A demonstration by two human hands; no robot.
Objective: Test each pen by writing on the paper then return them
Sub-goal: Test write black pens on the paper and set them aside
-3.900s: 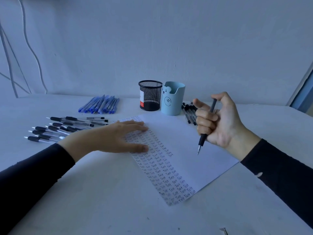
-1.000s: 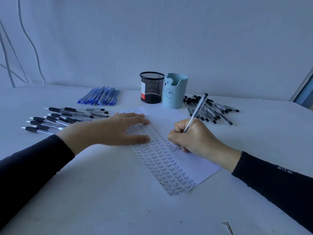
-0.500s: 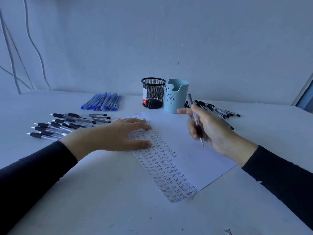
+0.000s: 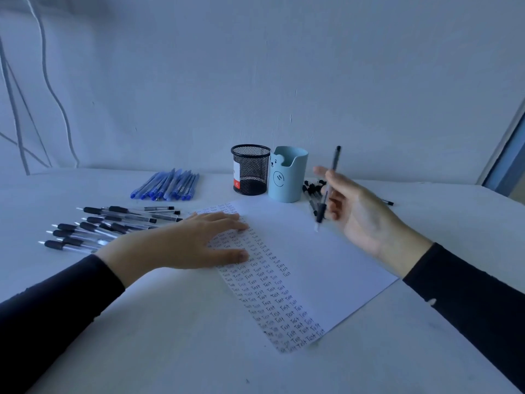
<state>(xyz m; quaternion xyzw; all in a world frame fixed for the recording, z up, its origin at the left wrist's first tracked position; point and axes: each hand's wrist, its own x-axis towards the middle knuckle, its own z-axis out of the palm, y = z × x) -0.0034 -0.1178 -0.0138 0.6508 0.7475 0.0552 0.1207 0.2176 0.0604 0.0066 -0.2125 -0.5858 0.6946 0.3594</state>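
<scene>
One pen [image 4: 329, 186] stood nearly upright, tip down, pinched in the right hand [image 4: 360, 220] above the paper [image 4: 318, 260]. Left hand [image 4: 181, 245] pressed flat on it; spare black pens [image 4: 311, 191] lay just beyond the right hand.

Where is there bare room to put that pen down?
Bare table on the near side of the paper, and right of the right hand. Crowded: black-grip pens and blue pens left; mesh cup, bear cup, black pens behind the paper.

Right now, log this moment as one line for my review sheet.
left hand: flat on paper | right hand: holds pen over paper, tip down | stage: pen not yet returned
</scene>
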